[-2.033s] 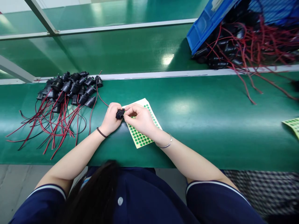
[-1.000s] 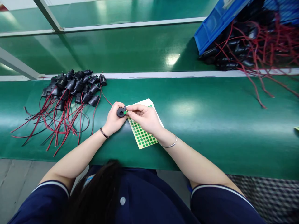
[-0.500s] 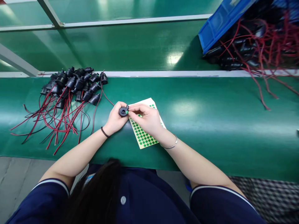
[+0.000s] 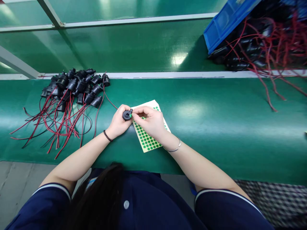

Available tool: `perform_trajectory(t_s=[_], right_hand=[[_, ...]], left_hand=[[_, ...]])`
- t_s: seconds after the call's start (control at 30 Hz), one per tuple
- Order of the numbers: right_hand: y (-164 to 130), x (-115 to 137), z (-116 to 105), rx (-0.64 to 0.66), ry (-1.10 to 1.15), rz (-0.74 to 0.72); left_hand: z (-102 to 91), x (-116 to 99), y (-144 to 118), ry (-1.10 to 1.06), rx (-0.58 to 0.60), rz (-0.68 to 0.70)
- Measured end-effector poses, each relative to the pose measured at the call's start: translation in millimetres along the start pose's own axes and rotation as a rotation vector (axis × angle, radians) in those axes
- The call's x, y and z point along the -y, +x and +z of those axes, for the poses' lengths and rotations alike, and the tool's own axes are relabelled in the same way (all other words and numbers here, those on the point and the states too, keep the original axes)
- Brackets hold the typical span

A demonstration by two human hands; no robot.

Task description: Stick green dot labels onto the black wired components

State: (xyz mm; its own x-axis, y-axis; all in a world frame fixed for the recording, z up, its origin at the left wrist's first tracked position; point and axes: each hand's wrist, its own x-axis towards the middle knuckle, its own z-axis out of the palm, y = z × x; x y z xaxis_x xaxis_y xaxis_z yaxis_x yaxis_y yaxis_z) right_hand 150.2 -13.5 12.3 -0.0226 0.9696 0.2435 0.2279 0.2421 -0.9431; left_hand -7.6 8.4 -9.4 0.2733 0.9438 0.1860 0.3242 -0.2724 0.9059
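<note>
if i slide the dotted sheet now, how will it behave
The dotted sheet looks thin, so it would probably flex when lifted. Lying flat, it should slide rather than roll. It may catch the right hand, which covers part of it.

The right hand (image 4: pixel 153 123) covers part of a sticker sheet (image 4: pixel 150 140); whether its fingers (image 4: pixel 139 109) pinch or merely press a green dot (image 4: pixel 130 115) is too small to tell. The left hand (image 4: pixel 118 120) obscures a black cap's (image 4: pixel 126 115) underside. Top edge crops a blue crate (image 4: pixel 223 27), right edge blurred red wires (image 4: pixel 271 51), lower-right corner a blurred checked cloth (image 4: pixel 271 198). A dark object (image 4: pixel 306 133), cut off at right, is unidentifiable.
</note>
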Motion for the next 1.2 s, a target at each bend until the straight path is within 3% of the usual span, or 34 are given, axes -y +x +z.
perform_trajectory(t_s=[0.17,0.33,0.67,0.93,1.2], right_hand=[[0,-2,2,0.005,0.083,0.103],[0,0,2,-0.005,0.033,0.023],[-1,0,4,-0.031,-0.074,-0.104],[-3,3,3,-0.004,0.097,-0.047],[-8,9,4,-0.034,0.091,-0.084]], left_hand=[[0.4,0,1,-0.040,-0.005,-0.059],[2.6,1,1,-0.079,-0.042,-0.081],[6.7,7,-1,0.057,-0.138,-0.002],[2.2,13,-1,0.263,-0.258,0.319],[-0.2,15,0,0.453,-0.350,0.529]])
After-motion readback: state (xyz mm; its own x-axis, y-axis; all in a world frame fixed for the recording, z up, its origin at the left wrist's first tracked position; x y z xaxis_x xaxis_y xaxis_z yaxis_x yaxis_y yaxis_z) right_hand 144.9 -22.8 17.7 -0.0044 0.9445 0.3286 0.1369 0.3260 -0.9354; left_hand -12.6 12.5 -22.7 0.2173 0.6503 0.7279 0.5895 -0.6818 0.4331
